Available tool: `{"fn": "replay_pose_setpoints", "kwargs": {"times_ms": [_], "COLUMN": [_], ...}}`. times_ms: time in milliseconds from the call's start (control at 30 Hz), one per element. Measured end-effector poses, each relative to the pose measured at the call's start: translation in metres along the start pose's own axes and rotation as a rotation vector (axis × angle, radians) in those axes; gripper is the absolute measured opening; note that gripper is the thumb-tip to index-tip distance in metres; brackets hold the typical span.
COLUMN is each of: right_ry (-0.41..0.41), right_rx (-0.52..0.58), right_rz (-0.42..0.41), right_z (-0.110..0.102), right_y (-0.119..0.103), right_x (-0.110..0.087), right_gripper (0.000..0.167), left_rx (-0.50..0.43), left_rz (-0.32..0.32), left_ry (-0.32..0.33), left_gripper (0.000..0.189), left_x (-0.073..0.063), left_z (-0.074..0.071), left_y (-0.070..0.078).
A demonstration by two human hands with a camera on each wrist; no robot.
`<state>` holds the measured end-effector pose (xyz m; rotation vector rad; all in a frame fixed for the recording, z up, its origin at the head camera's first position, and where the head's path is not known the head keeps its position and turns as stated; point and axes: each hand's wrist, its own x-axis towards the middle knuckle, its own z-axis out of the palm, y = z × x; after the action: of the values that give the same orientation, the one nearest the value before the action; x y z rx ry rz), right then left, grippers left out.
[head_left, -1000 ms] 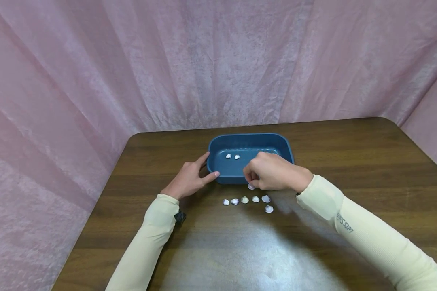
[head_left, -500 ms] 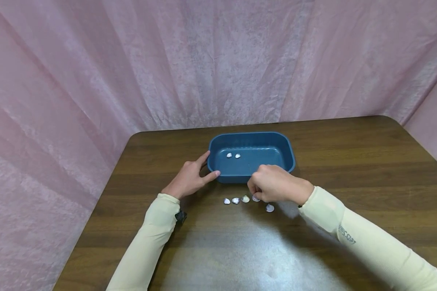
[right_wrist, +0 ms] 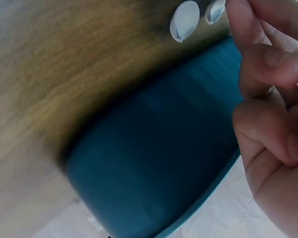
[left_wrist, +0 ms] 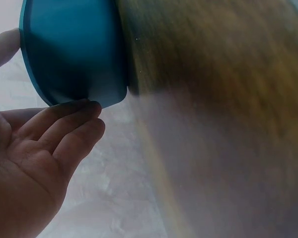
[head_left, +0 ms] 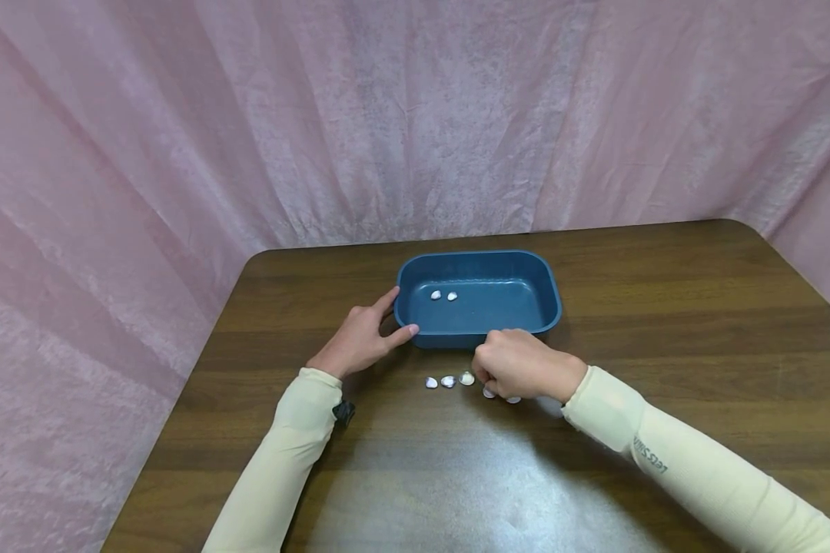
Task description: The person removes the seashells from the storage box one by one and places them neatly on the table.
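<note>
My left hand (head_left: 354,342) rests against the left end of a blue plastic tub (head_left: 480,340), fingers spread along its rim and side. In the left wrist view the fingers of that hand lie fairly straight on the tub wall (left_wrist: 107,54). Just in front of the tub, my right hand (head_left: 526,365) pinches a small white seashell (head_left: 489,393) low at the tabletop. Close to its right lies another shell (head_left: 513,399), partly covered by the hand. Two shells (right_wrist: 185,21) show beside the curled fingers in the right wrist view.
Inside the tub lie two small white shells (head_left: 436,295). A short row of shells (head_left: 448,381) sits on the wooden table (head_left: 360,491) left of my right hand; other shells may be hidden beneath it. A pink curtain (head_left: 401,123) hangs behind the table.
My right hand has brought the pinched shell from the tub's front edge toward me, down past the row, beside the nearer shell. My left hand has stayed at the tub.
</note>
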<state>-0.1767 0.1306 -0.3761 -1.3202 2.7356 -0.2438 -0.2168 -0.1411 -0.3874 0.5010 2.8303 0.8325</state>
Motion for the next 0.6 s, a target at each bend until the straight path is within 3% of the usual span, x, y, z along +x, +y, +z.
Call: {"fn": "replay_pose_setpoints", "kwargs": {"times_ms": [600], "right_ry": [0.005], "right_rx": [-0.022], "right_rz": [0.012], "right_z": [0.0041], "right_y": [-0.0026], "right_x": [-0.0023], "right_gripper": [0.032], "left_rx": [0.011], "left_rz": [0.016], "left_ry": [0.009], "left_gripper": [0.087], "left_x": [0.0003], "left_z": [0.0005], "left_y": [-0.0013]}}
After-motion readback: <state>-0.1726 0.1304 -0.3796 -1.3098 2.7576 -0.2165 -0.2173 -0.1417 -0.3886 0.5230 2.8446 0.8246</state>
